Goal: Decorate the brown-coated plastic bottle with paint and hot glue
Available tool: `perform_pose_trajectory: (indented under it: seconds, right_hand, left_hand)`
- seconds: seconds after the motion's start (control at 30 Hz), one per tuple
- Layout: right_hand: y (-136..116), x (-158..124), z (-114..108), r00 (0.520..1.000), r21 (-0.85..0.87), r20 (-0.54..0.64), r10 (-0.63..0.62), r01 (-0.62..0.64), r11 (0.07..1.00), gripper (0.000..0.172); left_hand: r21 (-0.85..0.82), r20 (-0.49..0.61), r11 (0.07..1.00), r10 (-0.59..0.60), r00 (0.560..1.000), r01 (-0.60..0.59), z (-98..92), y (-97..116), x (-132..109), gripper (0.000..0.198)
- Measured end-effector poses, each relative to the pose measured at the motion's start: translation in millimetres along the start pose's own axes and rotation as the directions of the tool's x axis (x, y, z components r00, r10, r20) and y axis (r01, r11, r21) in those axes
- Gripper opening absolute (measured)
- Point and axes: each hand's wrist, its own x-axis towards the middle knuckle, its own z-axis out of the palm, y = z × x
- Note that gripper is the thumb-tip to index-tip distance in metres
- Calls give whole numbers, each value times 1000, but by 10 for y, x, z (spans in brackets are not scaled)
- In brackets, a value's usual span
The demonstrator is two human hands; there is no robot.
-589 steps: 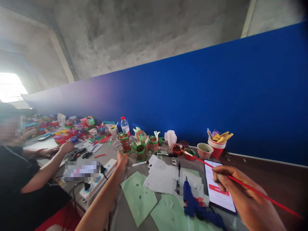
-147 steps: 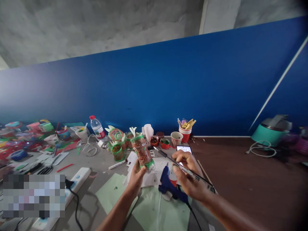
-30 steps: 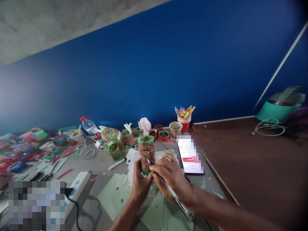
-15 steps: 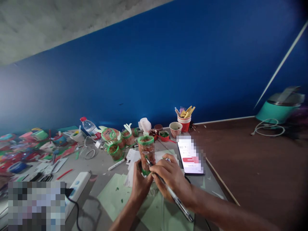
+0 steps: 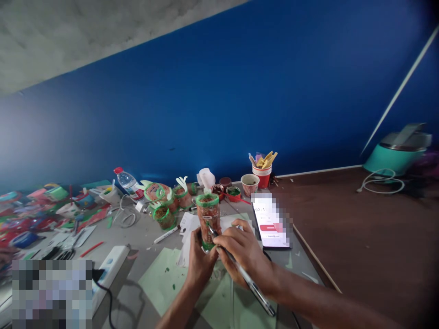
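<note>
Upright in front of me is a brown cup-shaped craft piece [image 5: 210,214] with a green rim and a green base. My left hand [image 5: 201,256] grips it low on its left side, fingers partly hidden behind it. A clear-barrelled pen [image 5: 252,285] is held in my right hand [image 5: 242,246], its tip against the front of the cup, near a small pale label-like mark. The pen's back end points down and right. Under both hands lie pale green paper sheets [image 5: 161,278] with dark green specks.
Similar brown-and-green cups [image 5: 164,217] stand behind left, near a water bottle [image 5: 128,183]. A lit phone [image 5: 269,228] lies to the right. Behind are a patterned paper cup [image 5: 250,184] and a red cup of plastic cutlery [image 5: 262,176]. A power strip [image 5: 111,269] and colourful clutter fill the left.
Almost nothing differs. Both hands, the cup and the pen keep nearly the same positions; the view has shifted very slightly.
</note>
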Motion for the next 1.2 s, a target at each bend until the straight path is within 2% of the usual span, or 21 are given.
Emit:
perform_pose_trajectory:
  seconds: [1.0, 1.2]
  right_hand:
    - [1, 20, -3, 1000, -6, -13, 3, -3, 1000, 22]
    - [-16, 36, -24, 998, 31, -61, -6, 8, 999, 24]
  left_hand:
    - [27, 20, 1000, -13, 1000, 13, -9, 0, -18, 37]
    - [-19, 32, 999, -35, 999, 36, -15, -3, -9, 39]
